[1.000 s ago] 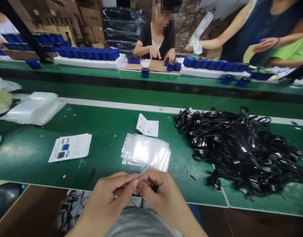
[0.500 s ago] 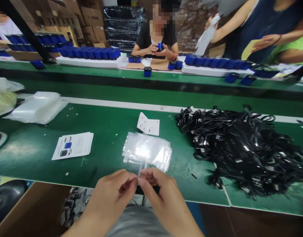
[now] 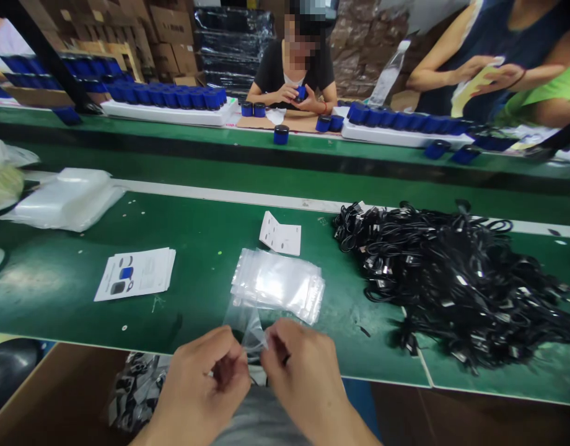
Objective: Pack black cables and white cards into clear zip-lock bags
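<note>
Between my two hands, over the near edge of the green table, is a small clear plastic bag [image 3: 251, 328]. My left hand [image 3: 215, 371] pinches one side of its near end, and my right hand [image 3: 297, 365] pinches the other side. Just beyond them lies a stack of clear plastic bags [image 3: 280, 279], slightly fanned out. A folded white leaflet [image 3: 282, 237] stands partly open behind that stack. To the left rests a pile of printed leaflets [image 3: 136, 272]. A large heap of black cables [image 3: 443, 279] with metal plugs spreads out on the right.
A bundle of plastic bags [image 3: 69, 197] sits at the far left. Below the table edge is a box with small packed items [image 3: 139, 390]. Across the green table, co-workers handle things beside trays of blue jars [image 3: 168, 96]. A single blue jar [image 3: 280, 134] stands on the ledge.
My hands have moved slightly apart, and the bag between them now shows spread wider. Across the table, a co-worker has let go of a clear bag and holds a yellow sheet with both hands.
</note>
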A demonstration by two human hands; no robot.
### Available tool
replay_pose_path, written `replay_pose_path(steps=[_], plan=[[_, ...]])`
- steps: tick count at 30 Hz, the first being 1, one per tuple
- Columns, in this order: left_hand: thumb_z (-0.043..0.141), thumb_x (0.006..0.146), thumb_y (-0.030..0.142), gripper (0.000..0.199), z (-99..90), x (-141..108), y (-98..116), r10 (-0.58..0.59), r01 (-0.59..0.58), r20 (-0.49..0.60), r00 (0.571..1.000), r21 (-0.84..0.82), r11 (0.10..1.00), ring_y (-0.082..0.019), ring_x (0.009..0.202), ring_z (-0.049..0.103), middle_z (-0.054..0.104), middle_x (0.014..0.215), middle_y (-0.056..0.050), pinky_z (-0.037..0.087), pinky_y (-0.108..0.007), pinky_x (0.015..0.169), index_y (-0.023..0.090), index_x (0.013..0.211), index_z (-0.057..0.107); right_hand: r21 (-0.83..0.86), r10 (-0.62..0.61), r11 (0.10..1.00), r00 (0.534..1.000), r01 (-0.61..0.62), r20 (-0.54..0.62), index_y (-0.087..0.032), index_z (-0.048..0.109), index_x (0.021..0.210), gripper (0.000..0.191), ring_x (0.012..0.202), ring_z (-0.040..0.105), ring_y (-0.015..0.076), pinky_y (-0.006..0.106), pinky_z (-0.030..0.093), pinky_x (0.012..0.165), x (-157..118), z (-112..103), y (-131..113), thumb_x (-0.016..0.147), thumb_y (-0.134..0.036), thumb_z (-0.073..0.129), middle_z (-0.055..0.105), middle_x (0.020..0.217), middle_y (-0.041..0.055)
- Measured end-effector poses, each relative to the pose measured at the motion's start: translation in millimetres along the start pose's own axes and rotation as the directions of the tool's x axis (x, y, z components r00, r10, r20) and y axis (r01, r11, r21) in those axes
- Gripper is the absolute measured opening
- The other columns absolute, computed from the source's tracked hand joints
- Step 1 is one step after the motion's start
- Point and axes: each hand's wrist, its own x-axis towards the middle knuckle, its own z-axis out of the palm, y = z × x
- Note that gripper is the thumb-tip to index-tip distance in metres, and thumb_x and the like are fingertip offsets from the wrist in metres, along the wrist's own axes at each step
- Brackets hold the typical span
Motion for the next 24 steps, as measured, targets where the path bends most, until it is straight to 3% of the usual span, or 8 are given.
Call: replay_pose_path(steps=[2,5,7,10,12,17,20,24], plan=[[0.047,0.070,0.014,0.019,-1.5,-3.7,-4.7,-0.060,0.060,-0.019,0.998,-0.006,0.998,-0.007,0.042,0.042,0.041,0.049,0.009,0.034,-0.015,0.042,0.021,0.054,0.041,0.027,0.047,0.998,0.998,-0.048,0.045,-0.018,0.051,0.060,0.019,0.049,0.050,0.0111,0.022,0.030,0.050,6.3,-2.4,2.9,0.078,-0.016,0.049,0.054,0.052,-0.0027],[0.046,0.073,0.018,0.019,-6.3,-5.2,-10.8,-0.176,0.176,0.007,0.984,-0.061,0.982,-0.009,0.044,0.042,0.041,0.049,0.008,0.033,-0.017,0.043,0.021,0.055,0.041,0.253,0.026,0.964,0.975,-0.082,0.219,-0.019,0.054,0.070,0.016,0.058,0.053,0.0113,0.020,0.038,0.055,24.2,-14.8,9.5,0.084,-0.027,0.052,0.058,0.062,-0.0024],[0.045,0.075,0.023,0.020,-9.9,-4.5,-13.3,-0.255,0.255,0.017,0.967,-0.109,0.961,-0.010,0.047,0.041,0.041,0.050,0.007,0.033,-0.018,0.044,0.022,0.055,0.041,0.342,0.044,0.931,0.970,-0.126,0.238,-0.018,0.053,0.074,0.022,0.059,0.054,0.0119,0.021,0.040,0.055,44.1,-26.1,12.8,0.086,-0.037,0.050,0.058,0.064,-0.0011],[0.045,0.076,0.026,0.022,-13.0,-2.8,-14.7,-0.291,0.293,0.033,0.956,-0.154,0.944,-0.011,0.048,0.040,0.040,0.050,0.007,0.032,-0.020,0.046,0.022,0.056,0.041,0.199,0.110,0.973,0.992,-0.121,0.061,-0.018,0.054,0.083,0.032,0.066,0.058,0.0151,0.024,0.043,0.060,85.7,-40.6,12.3,0.089,-0.047,0.042,0.063,0.072,0.0026],[0.046,0.077,0.025,0.022,-13.1,-1.7,-14.4,-0.272,0.276,0.051,0.961,-0.171,0.946,-0.011,0.048,0.041,0.041,0.051,0.006,0.032,-0.020,0.046,0.022,0.056,0.041,0.089,0.134,0.987,0.991,-0.132,-0.017,-0.016,0.052,0.105,0.041,0.078,0.061,0.0205,0.030,0.044,0.069,117.4,-45.1,8.5,0.087,-0.052,0.045,0.065,0.083,0.0066],[0.047,0.076,0.024,0.022,-11.2,-1.0,-11.0,-0.231,0.241,0.069,0.970,-0.196,0.951,-0.012,0.048,0.044,0.044,0.051,0.006,0.035,-0.020,0.048,0.022,0.056,0.041,-0.059,0.209,0.976,0.978,-0.208,-0.004,-0.008,0.041,0.125,0.070,0.098,0.059,0.0353,0.042,0.042,0.082,177.7,-38.2,-0.6,0.075,-0.052,0.063,0.065,0.097,0.0181],[0.048,0.076,0.024,0.021,-11.9,-2.7,-10.4,-0.247,0.254,0.059,0.967,-0.205,0.945,-0.012,0.048,0.045,0.044,0.050,0.006,0.034,-0.020,0.048,0.022,0.056,0.041,-0.055,0.252,0.967,0.964,-0.248,0.082,-0.011,0.047,0.117,0.057,0.083,0.064,0.0329,0.041,0.046,0.074,190.9,-36.4,4.9,0.071,-0.034,0.072,0.068,0.081,0.0136],[0.048,0.076,0.023,0.021,-11.8,-4.1,-17.2,-0.202,0.216,0.086,0.976,-0.205,0.955,-0.012,0.048,0.046,0.044,0.051,0.006,0.034,-0.019,0.047,0.022,0.057,0.041,0.049,0.314,0.942,0.922,-0.333,0.227,-0.014,0.052,0.104,0.033,0.048,0.061,0.0196,0.031,0.050,0.053,185.2,-51.0,24.7,0.076,-0.023,0.067,0.060,0.051,0.0005]])
